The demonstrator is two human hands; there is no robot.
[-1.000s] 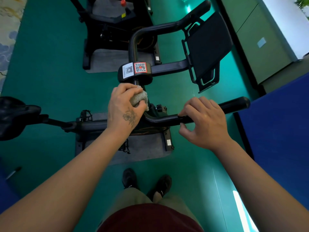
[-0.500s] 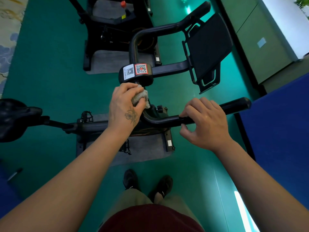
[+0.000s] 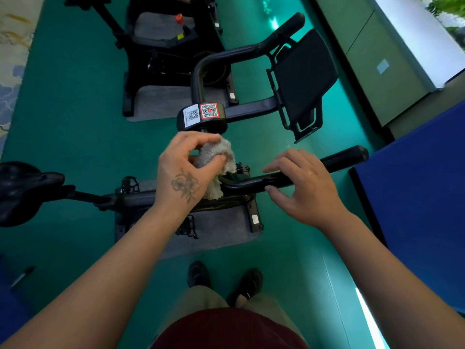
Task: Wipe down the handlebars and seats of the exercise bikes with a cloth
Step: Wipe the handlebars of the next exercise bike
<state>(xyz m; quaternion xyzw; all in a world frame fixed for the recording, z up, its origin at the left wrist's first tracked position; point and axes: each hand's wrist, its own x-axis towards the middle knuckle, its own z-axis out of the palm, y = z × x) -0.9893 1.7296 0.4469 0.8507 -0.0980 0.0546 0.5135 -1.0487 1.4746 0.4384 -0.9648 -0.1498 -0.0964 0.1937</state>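
My left hand [image 3: 181, 172] grips a crumpled grey cloth [image 3: 216, 154] at the middle of the black handlebar, just below the stem block with QR stickers [image 3: 203, 114]. The cloth hangs over the bend where the near handlebar arm [image 3: 339, 159] begins. My right hand [image 3: 302, 187] lies over that arm with fingers loosened and nearly straight, thumb under the bar. The far handlebar arm [image 3: 239, 54] curves up and to the right. A black saddle [image 3: 20, 190] shows at the left edge.
A black tablet holder [image 3: 304, 71] sits between the two handlebar arms. A second bike [image 3: 163, 46] stands behind on a grey mat. A blue padded block [image 3: 415, 185] is close on the right. My feet [image 3: 224, 280] stand on green floor beside the bike's mat [image 3: 221, 233].
My right hand has loosened its grip on the near handlebar arm, fingers now straighter. My left hand has lifted and turned slightly, showing more of the cloth.
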